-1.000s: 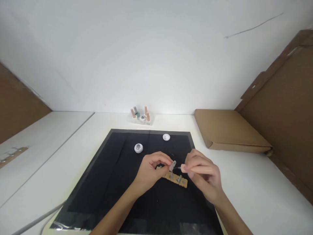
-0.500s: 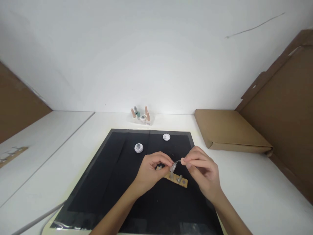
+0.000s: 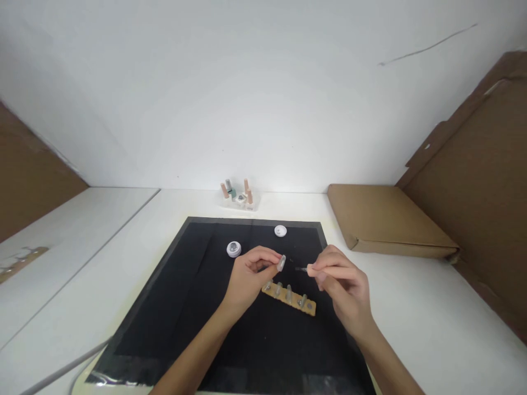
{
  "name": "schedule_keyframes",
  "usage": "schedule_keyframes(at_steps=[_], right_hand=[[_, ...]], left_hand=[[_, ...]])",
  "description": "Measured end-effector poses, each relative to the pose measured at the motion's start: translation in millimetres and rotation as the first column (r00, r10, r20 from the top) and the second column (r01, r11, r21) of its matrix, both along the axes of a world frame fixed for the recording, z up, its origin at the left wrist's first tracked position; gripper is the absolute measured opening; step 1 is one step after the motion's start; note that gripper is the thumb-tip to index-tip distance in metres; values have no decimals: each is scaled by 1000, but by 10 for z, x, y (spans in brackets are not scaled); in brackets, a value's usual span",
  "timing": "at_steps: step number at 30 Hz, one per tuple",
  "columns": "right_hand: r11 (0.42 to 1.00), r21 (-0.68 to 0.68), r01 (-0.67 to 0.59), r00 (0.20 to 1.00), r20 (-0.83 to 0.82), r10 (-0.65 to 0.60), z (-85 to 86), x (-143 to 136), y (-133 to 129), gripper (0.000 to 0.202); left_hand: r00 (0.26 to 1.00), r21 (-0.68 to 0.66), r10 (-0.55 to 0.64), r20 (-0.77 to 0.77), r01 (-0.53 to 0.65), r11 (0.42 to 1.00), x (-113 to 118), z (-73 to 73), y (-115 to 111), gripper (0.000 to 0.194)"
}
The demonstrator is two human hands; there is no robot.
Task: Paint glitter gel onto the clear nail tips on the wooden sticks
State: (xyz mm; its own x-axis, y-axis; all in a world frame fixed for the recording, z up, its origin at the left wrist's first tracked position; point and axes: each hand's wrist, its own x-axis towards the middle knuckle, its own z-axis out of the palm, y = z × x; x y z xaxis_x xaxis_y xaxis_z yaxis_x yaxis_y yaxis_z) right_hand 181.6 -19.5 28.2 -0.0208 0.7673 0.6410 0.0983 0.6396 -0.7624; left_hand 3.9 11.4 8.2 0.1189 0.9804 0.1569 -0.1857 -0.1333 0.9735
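Between thumb and fingers, my left hand (image 3: 252, 275) pinches a pale, translucent nail tip (image 3: 281, 263). My right hand (image 3: 345, 285) is closed on a nail polish brush (image 3: 309, 270) with a peach-coloured handle; its dark bristles point left, a short gap from the nail tip. Below the hands lies a tan wooden display strip (image 3: 307, 310) with several nail tips (image 3: 289, 294) standing on it. A bare round spot shows at the strip's right end. Beyond my left hand sits a small white round jar (image 3: 234, 249) with silvery content.
A white lid (image 3: 280, 231) lies at the far part of the black mat (image 3: 173, 307). Behind it, a clear holder (image 3: 239, 206) carries several polish bottles. A flat cardboard box (image 3: 387, 216) rests at the right. Another strip with nail tips (image 3: 24, 262) is at the far left.
My left hand has moved slightly left and up with the nail tip, uncovering more of the strip. The brush, formerly touching the nail tip, is now apart from it.
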Motion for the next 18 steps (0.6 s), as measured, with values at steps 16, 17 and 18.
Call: schedule_keyframes(at_steps=[16,17,18], right_hand=[[996,-77,38,999,-32,-41,-10,-25,9,29],[996,-83,37,999,-31,-40,-14,-24,7,28],[996,-86,34,999,-32,-37,-19,-23,6,27]], left_hand=[[957,-143,17,-291,-61,988,-37,-341,213,13],[951,-133,25,-308,-69,989,-34,-376,222,13],[944,-121,31,-330,-75,990,-33,-409,231,12]])
